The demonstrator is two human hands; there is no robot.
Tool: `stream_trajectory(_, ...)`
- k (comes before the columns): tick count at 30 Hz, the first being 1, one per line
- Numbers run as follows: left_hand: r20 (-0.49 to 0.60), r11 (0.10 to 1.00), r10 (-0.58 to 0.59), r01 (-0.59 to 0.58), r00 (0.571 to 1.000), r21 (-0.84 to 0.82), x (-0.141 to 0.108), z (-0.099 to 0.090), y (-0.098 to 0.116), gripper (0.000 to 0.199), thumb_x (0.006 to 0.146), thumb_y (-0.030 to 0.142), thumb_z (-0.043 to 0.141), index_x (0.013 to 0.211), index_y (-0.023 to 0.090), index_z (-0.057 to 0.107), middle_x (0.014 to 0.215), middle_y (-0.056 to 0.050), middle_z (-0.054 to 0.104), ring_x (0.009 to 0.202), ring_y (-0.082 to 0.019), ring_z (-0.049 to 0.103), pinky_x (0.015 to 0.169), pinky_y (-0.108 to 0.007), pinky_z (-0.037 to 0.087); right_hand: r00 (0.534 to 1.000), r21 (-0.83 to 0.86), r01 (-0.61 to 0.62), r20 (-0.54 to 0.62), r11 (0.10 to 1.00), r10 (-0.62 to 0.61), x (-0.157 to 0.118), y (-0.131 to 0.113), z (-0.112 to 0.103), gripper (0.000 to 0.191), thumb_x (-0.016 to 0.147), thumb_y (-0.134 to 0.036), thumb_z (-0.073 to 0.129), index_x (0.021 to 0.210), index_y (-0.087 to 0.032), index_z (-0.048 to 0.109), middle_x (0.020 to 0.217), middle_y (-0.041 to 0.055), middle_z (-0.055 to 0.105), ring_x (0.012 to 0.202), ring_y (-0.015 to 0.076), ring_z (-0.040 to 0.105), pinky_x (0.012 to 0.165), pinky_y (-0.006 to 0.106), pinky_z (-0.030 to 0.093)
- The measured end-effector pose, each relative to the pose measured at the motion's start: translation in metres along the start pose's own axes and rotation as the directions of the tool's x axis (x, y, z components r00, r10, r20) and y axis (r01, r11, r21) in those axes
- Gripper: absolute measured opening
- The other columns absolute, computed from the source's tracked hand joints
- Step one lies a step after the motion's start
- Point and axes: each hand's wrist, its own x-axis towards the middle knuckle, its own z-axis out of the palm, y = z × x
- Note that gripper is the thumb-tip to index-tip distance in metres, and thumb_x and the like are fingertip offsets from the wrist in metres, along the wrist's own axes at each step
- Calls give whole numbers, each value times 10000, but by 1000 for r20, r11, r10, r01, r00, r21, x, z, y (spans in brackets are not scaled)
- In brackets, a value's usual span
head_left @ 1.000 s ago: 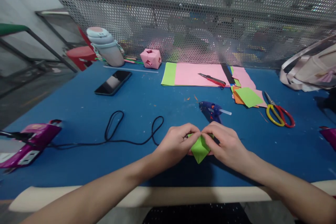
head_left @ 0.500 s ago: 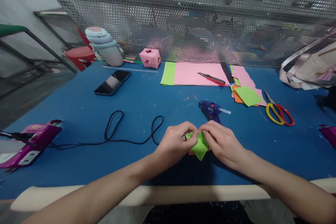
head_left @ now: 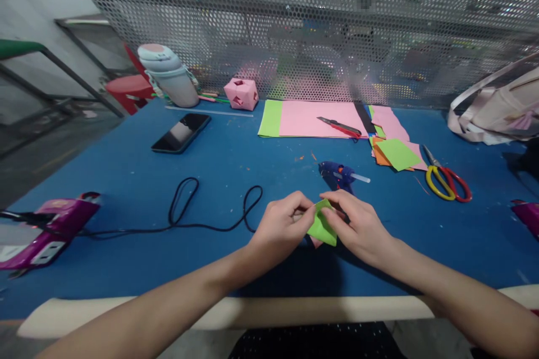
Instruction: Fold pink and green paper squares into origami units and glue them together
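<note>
A folded piece of green paper is pinched between my two hands, low over the blue table near its front edge. My left hand grips its left side with thumb and forefinger. On the other side, my right hand has its thumb pressed on the green face, fingers curled behind. A bit of pink paper peeks out under the green; how the two join is hidden by my fingers. Just beyond my right hand lies a blue glue gun with a clear glue stick in its back.
Pink and green sheets lie at the back with a red cutter on top. Paper squares and scissors are at right. A black cord, phone, bottle and pink paper cube stand left.
The green paper has turned in my fingers; its lower point has shifted right and its top edge now shows between my hands. The hands themselves have barely moved.
</note>
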Motion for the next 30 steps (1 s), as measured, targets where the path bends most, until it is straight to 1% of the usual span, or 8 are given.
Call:
stream_trajectory(2, -28, 998, -1, -1, 1000, -63, 0, 1, -1, 165, 851, 263, 523, 712, 175, 537, 622, 13, 627, 565, -94, 569, 534, -189, 403, 999, -13, -31, -16, 999, 31, 0, 0, 0, 126, 926, -208, 452, 928, -175, 574, 805, 22, 591, 713, 122, 548, 669, 264, 437)
stream_trajectory(5, -5, 990, -22, 21, 1000, -142, 1, 3, -3, 150, 848, 263, 527, 730, 170, 529, 693, 2, 633, 623, -102, 570, 573, -201, 417, 1000, -23, 10, -15, 1000, -11, 0, 1, -1, 179, 935, -198, 426, 847, -168, 580, 762, 22, 585, 700, 122, 547, 653, 264, 424)
stream_trajectory(9, 19, 989, -33, 35, 999, -141, 5, 3, -4, 137, 827, 232, 541, 715, 155, 528, 763, -8, 619, 619, -83, 512, 554, -195, 382, 998, -24, 56, 0, 998, -56, 1, 5, 0, 176, 934, -192, 435, 877, -167, 599, 791, 28, 609, 723, 124, 561, 674, 266, 432)
stream_trajectory(15, -30, 951, -17, 7, 999, -311, 6, 4, -4, 148, 796, 205, 570, 677, 164, 492, 742, 4, 611, 632, -91, 568, 562, -195, 428, 993, -5, 52, -108, 999, -53, -2, 6, -1, 218, 908, -197, 497, 1118, -161, 543, 947, 58, 617, 830, 135, 579, 747, 273, 462)
stream_trajectory(20, -20, 878, -79, 60, 997, -474, 3, 3, -5, 147, 824, 212, 561, 705, 182, 479, 706, 23, 634, 573, -103, 616, 540, -213, 475, 991, 72, 45, -131, 996, -35, -14, 10, -6, 118, 892, -172, 506, 1004, -189, 540, 834, 22, 556, 724, 118, 528, 656, 256, 436)
stream_trajectory(23, 42, 836, -128, 131, 991, -533, 1, 1, -8, 149, 854, 207, 537, 717, 186, 482, 722, 24, 648, 585, -114, 643, 566, -232, 505, 997, 152, 37, -72, 988, -26, -19, 14, -5, 81, 893, -135, 474, 914, -196, 523, 754, -1, 523, 657, 104, 494, 605, 238, 404)
stream_trajectory(25, 96, 823, -128, 159, 987, -546, 0, -1, -10, 140, 876, 214, 516, 740, 188, 495, 702, 22, 648, 581, -123, 650, 571, -246, 517, 997, 191, 76, 18, 979, -81, -22, 17, -3, 106, 890, -113, 450, 886, -198, 513, 727, -5, 526, 640, 103, 486, 588, 232, 387)
stream_trajectory(30, 131, 792, -112, 169, 985, -587, -1, -1, -13, 108, 880, 260, 533, 796, 191, 539, 879, -22, 677, 697, -153, 673, 588, -267, 546, 978, 170, 144, 128, 975, -167, -23, 19, -1, 106, 883, -126, 434, 910, -195, 510, 694, -8, 546, 621, 105, 501, 585, 232, 369)
